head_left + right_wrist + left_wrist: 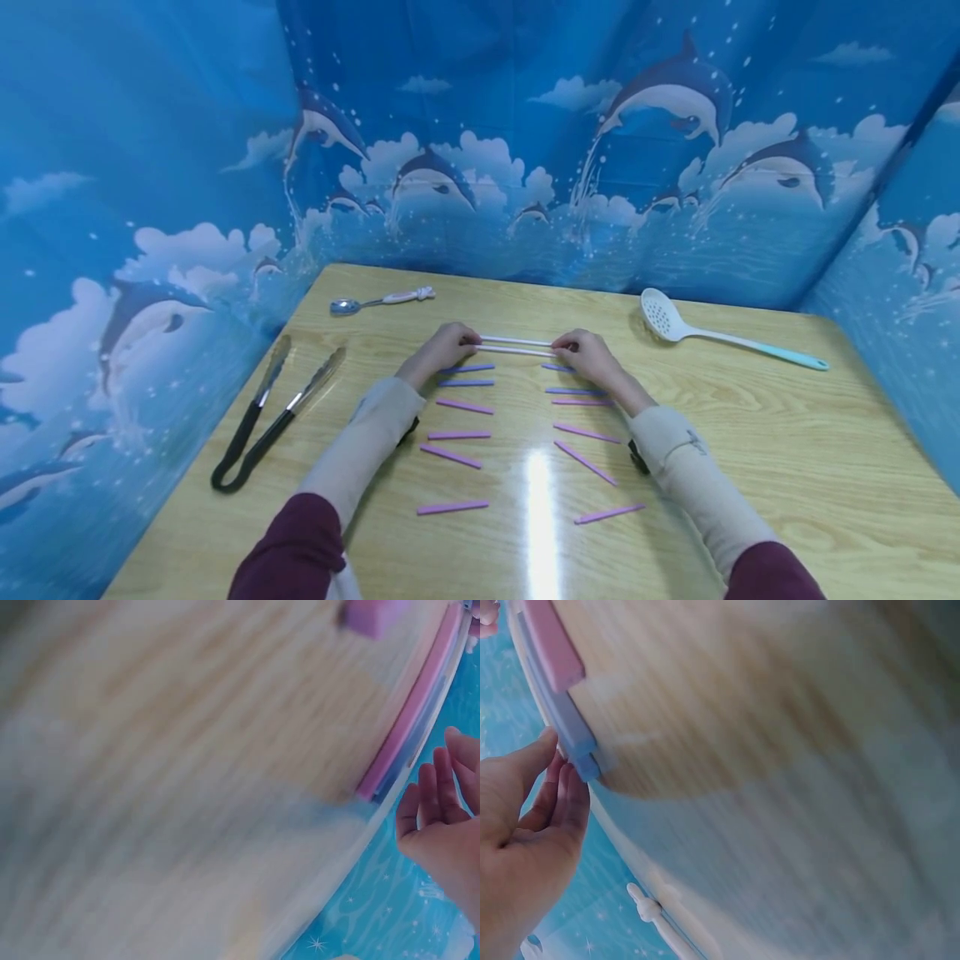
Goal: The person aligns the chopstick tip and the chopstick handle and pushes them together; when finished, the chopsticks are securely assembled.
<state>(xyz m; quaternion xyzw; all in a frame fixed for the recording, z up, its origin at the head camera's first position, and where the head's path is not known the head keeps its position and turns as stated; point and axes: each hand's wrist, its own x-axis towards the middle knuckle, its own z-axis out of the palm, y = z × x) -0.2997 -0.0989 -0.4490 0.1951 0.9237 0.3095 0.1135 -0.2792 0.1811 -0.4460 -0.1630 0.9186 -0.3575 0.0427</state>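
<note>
Two thin pale sticks point(517, 351) run side by side across the gap between my hands at the far part of the table. My left hand point(448, 343) pinches their left ends between thumb and fingers, and my right hand point(587, 353) pinches the right ends. Just nearer than the left hand lies a blue stick point(467, 382); another blue stick point(573, 391) lies below the right hand. In the left wrist view, the left hand point(536, 817) has its fingertips beside blue stick ends. The right wrist view shows the right hand point(446, 799) with bent fingers, their tips partly hidden.
Pink-purple sticks lie in two columns toward me, such as a left one point(452, 507) and a right one point(609, 514). Black-handled tongs point(262, 425) are at left, a spoon point(382, 300) at back left, a white slotted skimmer point(720, 335) at back right. A dolphin-print curtain point(480, 242) borders the table.
</note>
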